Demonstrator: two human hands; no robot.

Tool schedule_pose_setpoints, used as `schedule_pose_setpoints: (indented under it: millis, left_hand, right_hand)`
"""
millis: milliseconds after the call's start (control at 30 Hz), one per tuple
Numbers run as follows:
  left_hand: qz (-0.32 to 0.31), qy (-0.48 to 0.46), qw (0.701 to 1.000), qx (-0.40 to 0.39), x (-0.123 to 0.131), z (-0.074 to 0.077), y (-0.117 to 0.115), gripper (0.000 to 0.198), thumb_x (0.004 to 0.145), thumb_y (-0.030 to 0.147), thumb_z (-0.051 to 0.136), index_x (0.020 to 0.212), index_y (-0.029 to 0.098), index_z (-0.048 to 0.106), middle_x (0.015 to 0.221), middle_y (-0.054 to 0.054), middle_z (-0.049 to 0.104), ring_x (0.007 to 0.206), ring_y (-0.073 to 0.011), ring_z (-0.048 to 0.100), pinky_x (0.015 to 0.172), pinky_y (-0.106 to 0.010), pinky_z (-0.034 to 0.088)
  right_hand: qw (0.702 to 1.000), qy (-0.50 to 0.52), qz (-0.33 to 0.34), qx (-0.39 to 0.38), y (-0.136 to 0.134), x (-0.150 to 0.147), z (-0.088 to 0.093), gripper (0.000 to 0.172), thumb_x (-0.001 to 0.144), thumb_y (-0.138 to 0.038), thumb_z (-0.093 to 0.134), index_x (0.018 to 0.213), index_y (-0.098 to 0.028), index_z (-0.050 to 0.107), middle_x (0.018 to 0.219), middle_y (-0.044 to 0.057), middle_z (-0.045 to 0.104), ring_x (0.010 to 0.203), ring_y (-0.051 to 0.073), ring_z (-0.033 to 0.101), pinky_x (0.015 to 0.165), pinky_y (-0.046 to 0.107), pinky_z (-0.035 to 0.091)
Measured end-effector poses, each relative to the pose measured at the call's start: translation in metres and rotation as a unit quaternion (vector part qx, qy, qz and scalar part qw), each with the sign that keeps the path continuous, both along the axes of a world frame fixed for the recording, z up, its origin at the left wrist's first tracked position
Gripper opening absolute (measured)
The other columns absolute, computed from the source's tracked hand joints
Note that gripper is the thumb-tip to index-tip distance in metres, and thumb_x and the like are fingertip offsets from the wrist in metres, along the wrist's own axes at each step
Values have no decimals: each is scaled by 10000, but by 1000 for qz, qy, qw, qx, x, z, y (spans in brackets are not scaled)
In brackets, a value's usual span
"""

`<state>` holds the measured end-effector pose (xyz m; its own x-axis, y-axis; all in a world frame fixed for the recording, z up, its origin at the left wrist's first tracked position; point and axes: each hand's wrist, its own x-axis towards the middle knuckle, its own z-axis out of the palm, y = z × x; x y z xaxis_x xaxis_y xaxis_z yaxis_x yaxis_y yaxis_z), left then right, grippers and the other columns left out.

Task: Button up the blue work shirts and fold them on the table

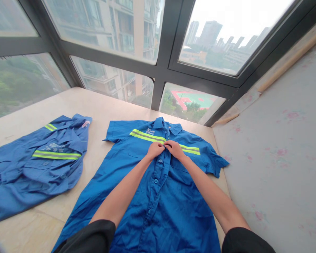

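Observation:
A blue short-sleeved shirt (184, 196) lies front up, its collar toward the window and a yellow-green and grey reflective band across the chest. My left hand (156, 149) and my right hand (174, 149) meet at the front placket, level with the band. Both hands pinch the placket edge, fingertips nearly touching; whatever button is between them is too small to make out. Below them, a button (160, 161) and another button (156, 181) show on the placket.
At the left, a second blue garment (50, 168) with reflective bands lies rumpled on the pale surface (94, 105). Grey-framed windows (163, 70) rise behind the shirt. A flowered wall (279, 158) stands along the right side.

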<state>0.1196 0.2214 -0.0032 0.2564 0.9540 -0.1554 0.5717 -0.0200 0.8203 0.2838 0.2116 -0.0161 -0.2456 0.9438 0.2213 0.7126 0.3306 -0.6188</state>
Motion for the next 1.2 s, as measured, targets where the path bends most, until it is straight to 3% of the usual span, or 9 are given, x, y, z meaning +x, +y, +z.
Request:
schedule_pose_setpoints:
  millis: [100,567,800,1000,1200]
  left_hand:
    - [2,-12,1000,3,0,-2,-1,174,748,278,624,702,148,731,666,-11,704,705,-167,643,625,-223,440]
    - [25,-35,999,2,-1,-8,0,199,702,162,625,852,148,755,817,-25,752,789,-152,672,720,-215,472]
    - [37,0,999,2,2,-5,3,175,755,238,575,649,158,689,656,-11,672,677,-149,592,640,-227,411]
    - [33,-14,999,-2,-2,-6,5,191,766,254,560,658,152,680,604,7,632,636,-137,573,586,-212,400]
    - [24,-10,1000,-5,-4,-6,6,138,744,210,580,751,139,699,613,9,642,602,-127,584,587,-211,429]
  right_hand:
    - [1000,23,0,-6,0,1,-1,216,866,-145,547,959,-216,729,993,59,738,950,202,673,892,350,508]
    - [996,75,-41,-6,-2,1,-11,175,851,-206,558,964,-194,691,983,65,714,875,204,659,807,331,522]
    - [983,-119,-59,127,-12,-10,1,157,884,-135,530,859,-191,675,1038,108,617,962,235,561,857,356,455]
    - [984,-129,39,112,-19,-5,9,189,914,-215,563,1054,-187,687,977,85,632,941,219,570,840,328,453]
    - [966,-232,38,111,-18,-3,13,156,944,-279,582,949,-194,713,935,79,662,888,208,580,782,314,415]
